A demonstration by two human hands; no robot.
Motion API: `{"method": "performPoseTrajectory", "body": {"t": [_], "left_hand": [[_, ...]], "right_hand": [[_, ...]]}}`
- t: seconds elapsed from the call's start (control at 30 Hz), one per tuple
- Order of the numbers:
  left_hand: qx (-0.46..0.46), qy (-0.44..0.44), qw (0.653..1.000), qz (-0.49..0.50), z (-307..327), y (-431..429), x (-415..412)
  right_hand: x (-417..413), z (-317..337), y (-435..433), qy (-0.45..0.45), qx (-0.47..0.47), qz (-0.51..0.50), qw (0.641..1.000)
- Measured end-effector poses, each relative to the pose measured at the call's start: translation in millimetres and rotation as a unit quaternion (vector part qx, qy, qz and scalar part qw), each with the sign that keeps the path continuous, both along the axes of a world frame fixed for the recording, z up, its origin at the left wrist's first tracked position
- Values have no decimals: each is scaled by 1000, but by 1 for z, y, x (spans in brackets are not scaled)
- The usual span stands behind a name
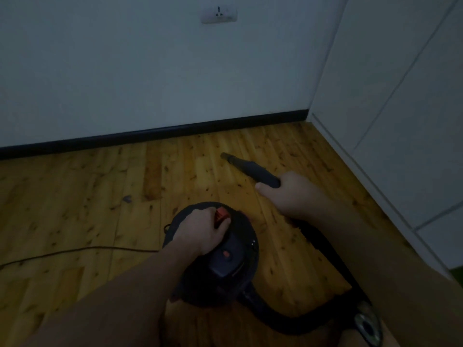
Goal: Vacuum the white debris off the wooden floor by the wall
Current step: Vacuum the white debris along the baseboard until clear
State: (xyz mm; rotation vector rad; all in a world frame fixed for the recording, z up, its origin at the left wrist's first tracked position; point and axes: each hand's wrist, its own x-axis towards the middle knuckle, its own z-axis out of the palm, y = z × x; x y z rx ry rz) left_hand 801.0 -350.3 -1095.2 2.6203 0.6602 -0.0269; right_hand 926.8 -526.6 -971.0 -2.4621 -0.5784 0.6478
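Right hand, nozzle toward wall

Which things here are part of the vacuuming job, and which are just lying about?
In the job:
vacuum, gripped by left hand
nozzle, gripped by right hand
hose
cord
floor
wall
No white debris can be made out.

Not in the job:
socket
skirting
panels
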Motion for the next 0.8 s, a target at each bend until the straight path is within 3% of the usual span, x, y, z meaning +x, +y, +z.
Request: {"method": "performPoseTrajectory", "body": {"t": [0.4, 0.8], "left_hand": [[22, 12, 999, 28, 3, 56, -12], [59, 34, 997, -19, 13, 109, -16]], "right_hand": [[-12, -7, 88, 19, 8, 78, 997], [-7, -40, 162, -21, 8, 111, 994]]}}
